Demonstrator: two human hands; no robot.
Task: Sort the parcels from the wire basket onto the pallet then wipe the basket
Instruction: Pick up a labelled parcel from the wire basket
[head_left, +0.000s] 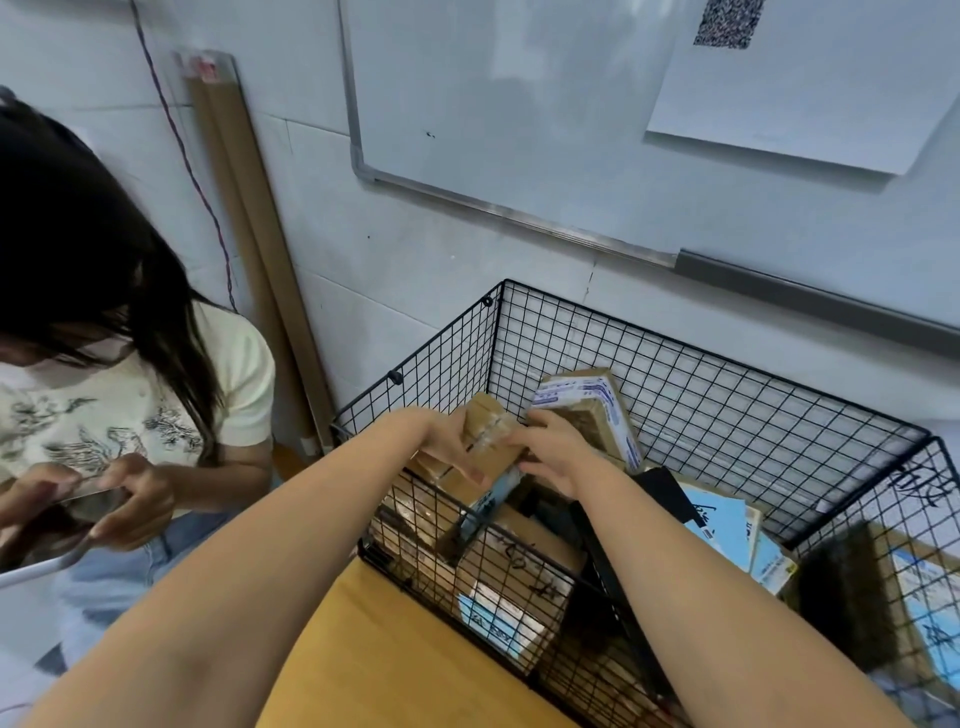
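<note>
My left hand (441, 441) and right hand (556, 452) clasp a small taped carton (491, 431) at opposite ends, above the pile near the wire basket's (675, 332) left edge. I judge it stiff, light and tape-slick, best held by its corners.

1 basket (701, 364), 7+ parcels (519, 564), 2 hands (445, 441).

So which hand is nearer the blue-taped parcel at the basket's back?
Right. The right hand is just beside the blue-taped parcel; the left hand is past the small brown box.
</note>
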